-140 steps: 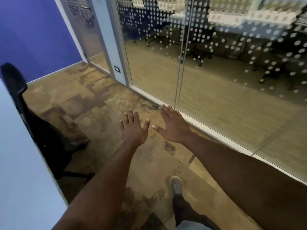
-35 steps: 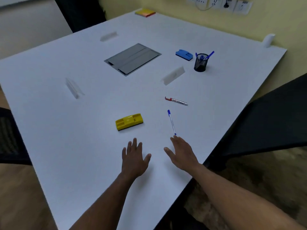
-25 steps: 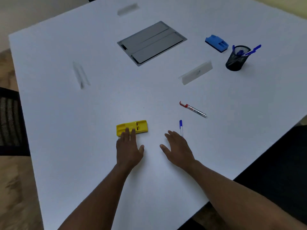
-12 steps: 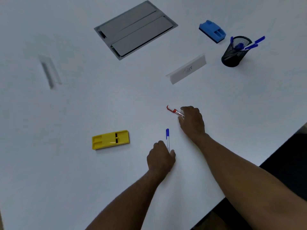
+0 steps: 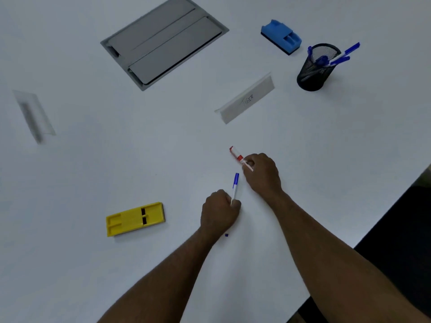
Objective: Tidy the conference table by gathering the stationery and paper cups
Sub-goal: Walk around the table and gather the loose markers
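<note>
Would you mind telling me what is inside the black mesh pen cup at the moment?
The black mesh pen cup holds several blue pens, their capped tops sticking out above the rim. Their lower ends show only dimly through the mesh, so anything else at the bottom cannot be made out.

dim, soft, slightly blurred edges

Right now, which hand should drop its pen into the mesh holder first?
Right. The right hand, gripping the red pen, sits nearer the black mesh pen holder at the far right. The left hand, holding the blue pen, would likely have to cross the right arm.
</note>
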`<state>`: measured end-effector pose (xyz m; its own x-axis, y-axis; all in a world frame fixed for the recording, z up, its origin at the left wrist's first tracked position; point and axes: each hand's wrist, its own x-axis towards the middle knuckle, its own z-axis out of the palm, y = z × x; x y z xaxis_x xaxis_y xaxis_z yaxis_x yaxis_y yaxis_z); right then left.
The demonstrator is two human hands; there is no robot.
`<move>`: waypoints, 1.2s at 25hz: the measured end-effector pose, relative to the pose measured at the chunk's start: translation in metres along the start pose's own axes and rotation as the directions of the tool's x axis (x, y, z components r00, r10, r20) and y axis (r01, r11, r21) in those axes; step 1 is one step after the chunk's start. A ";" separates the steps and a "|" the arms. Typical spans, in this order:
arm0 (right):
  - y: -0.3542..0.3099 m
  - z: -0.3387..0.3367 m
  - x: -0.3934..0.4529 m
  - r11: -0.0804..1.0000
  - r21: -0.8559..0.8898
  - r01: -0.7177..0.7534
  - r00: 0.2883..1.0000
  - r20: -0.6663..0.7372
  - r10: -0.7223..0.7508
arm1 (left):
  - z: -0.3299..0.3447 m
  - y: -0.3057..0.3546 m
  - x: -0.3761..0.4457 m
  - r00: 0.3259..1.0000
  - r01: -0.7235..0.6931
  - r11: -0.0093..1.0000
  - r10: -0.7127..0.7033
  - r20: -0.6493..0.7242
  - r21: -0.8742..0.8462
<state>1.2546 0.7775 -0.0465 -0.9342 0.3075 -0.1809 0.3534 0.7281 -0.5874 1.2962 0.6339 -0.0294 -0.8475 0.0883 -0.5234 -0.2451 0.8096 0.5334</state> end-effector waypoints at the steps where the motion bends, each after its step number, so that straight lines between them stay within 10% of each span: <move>1: 0.002 -0.008 0.006 0.996 0.077 -0.040 0.998 -0.051 0.044 | -0.004 0.008 0.010 0.999 -0.031 0.997 0.031 0.009 -0.066; 6: 0.003 -0.079 0.060 0.912 0.409 -0.029 0.914 -0.359 0.190 | -0.016 0.047 0.054 0.980 -0.133 0.969 0.160 0.121 -0.207; 13: 0.013 -0.191 0.151 0.884 0.412 0.221 0.547 -0.803 0.237 | -0.011 0.044 0.074 0.977 0.000 0.919 0.083 0.196 -0.394; 21: 0.029 -0.198 0.205 0.949 0.282 -0.139 0.722 -0.627 0.292 | -0.004 0.048 0.078 0.982 -0.074 0.947 0.123 0.142 -0.313; 26: 0.009 -0.172 0.165 0.968 0.249 -0.024 0.536 -0.814 0.223 | -0.004 0.049 0.079 0.987 -0.028 0.934 0.083 0.140 -0.356; 28: 0.003 -0.135 0.134 0.960 0.252 -0.126 0.754 -0.604 0.258 | -0.006 0.049 0.078 0.985 -0.034 0.927 0.095 0.147 -0.374; 30: -0.005 -0.091 0.096 0.935 0.206 -0.289 0.953 -0.027 0.301 | -0.007 0.048 0.077 0.980 -0.035 0.921 0.108 0.167 -0.389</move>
<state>1.1675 0.8597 0.0107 -0.7829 0.5287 -0.3279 0.5905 0.4653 -0.6594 1.2160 0.6750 -0.0393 -0.7782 0.2712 -0.5664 -0.3791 0.5163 0.7680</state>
